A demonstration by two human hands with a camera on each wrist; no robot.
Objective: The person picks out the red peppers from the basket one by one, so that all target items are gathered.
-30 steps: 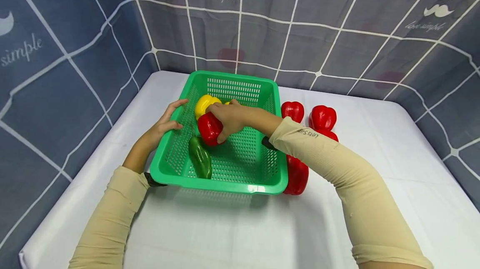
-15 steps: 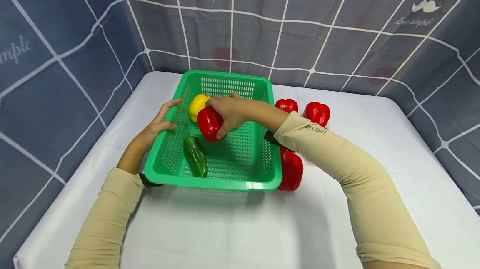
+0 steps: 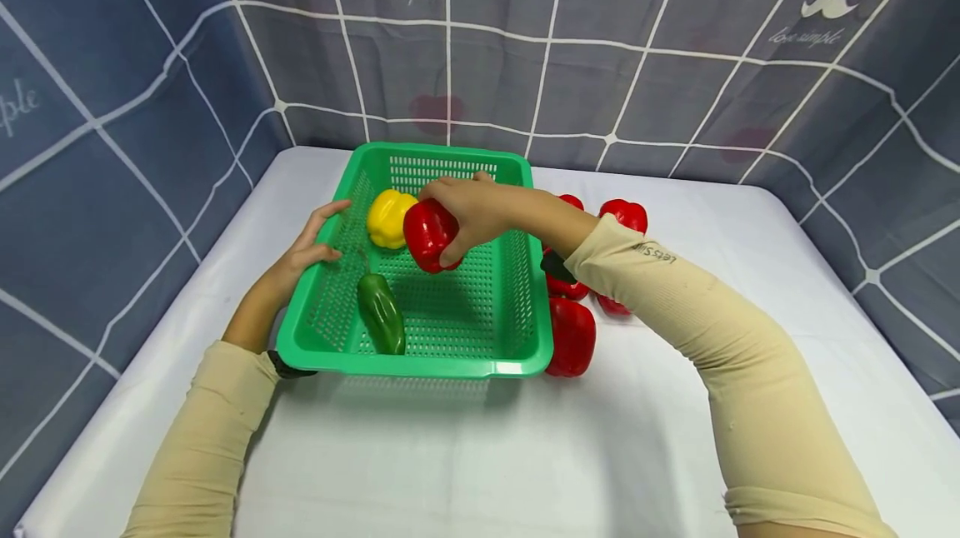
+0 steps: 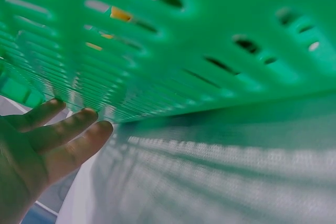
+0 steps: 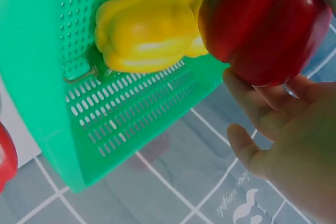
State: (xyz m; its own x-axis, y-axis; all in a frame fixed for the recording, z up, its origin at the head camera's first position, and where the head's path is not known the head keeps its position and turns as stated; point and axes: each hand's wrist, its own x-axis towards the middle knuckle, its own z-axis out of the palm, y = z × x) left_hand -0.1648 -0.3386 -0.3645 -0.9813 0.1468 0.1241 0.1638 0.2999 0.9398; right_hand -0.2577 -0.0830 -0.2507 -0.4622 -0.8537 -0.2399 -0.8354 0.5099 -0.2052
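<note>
My right hand grips a glossy red bell pepper over the inside of a green plastic basket; in the right wrist view the red pepper overlaps part of a yellow one. Straight fingers of my left hand touch the basket's left side, with thumb and a finger over the rim in the head view. The left wrist view has other fingers extended along the outer wall. Inside the basket are a yellow bell pepper, a second yellow pepper partly hidden behind it, and a long green pepper.
Several more red bell peppers lie on the white tabletop right of the basket, including one by its front corner and a back one; my right forearm covers some. A grey checked curtain hangs behind the table.
My right hand has lifted the red pepper slightly and moved it away from the yellow pepper, uncovering more of that one. My left hand stays at the rim. The whole view has shifted.
</note>
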